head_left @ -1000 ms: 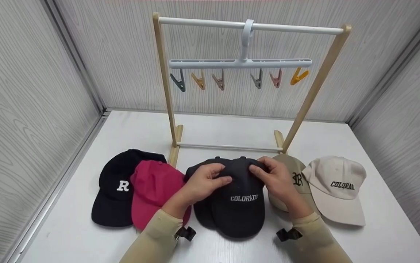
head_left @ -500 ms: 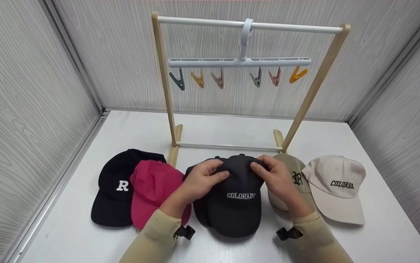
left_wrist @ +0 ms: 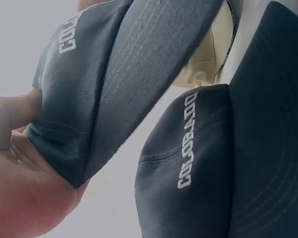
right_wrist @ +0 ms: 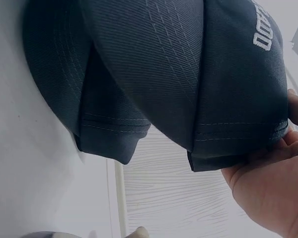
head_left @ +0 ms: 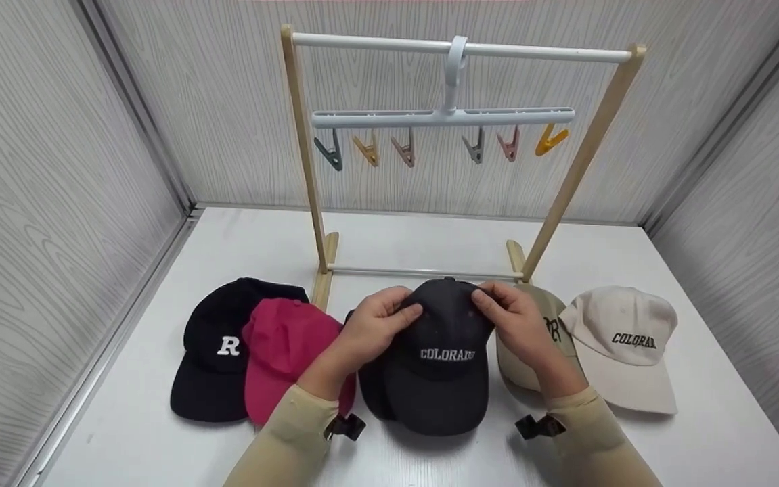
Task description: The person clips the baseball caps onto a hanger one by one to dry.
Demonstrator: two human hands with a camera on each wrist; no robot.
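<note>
A dark baseball cap (head_left: 438, 399) with white COLORADO lettering is held by both hands, its brim pointing toward me. My left hand (head_left: 369, 333) pinches the left side of the crown between thumb and fingers. On the other side, my right hand (head_left: 516, 326) grips the crown the same way. Beneath it lies a second dark cap (left_wrist: 184, 158), mostly covered in the head view but with its own COLORADO lettering in the left wrist view. Both wrist views show a gap between the held cap (right_wrist: 238, 84) and the one below.
A black R cap (head_left: 208, 365) and a pink cap (head_left: 287, 348) overlap at left; a khaki cap (head_left: 521, 365) and a cream cap (head_left: 622, 345) sit at right. Behind stands a wooden rack (head_left: 304, 155) carrying a white hanger (head_left: 389, 119) with several coloured clips (head_left: 507, 145).
Both hands have raised the dark cap slightly and moved it a little away from me, uncovering more of its crown. The other caps stay where they were.
</note>
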